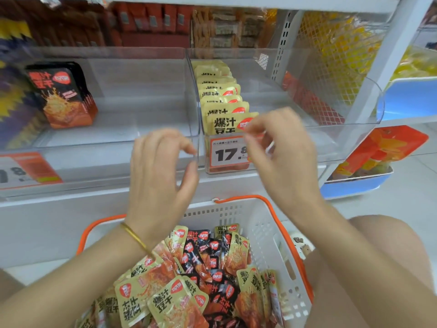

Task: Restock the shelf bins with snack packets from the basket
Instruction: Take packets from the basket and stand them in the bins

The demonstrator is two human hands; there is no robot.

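Both hands raised at the front of the clear bins, above a basket of snack packets

The left hand (160, 166) hovers at the front wall where the left bin (118, 138) meets the right bin (307, 129), fingers loosely curled and grasping nothing. The right hand (279, 150) is at the front of the right bin, its fingertips (248, 129) touching the top corner of the front yellow packet (224, 124); whether they pinch it cannot be told through the blur. That bin holds a row of upright yellow packets, with a price tag (228, 153) on its front. The left bin holds a few black packets (63, 95) at its left side. The basket (267, 233), white with orange handles, sits below, full of mixed packets (179, 287)
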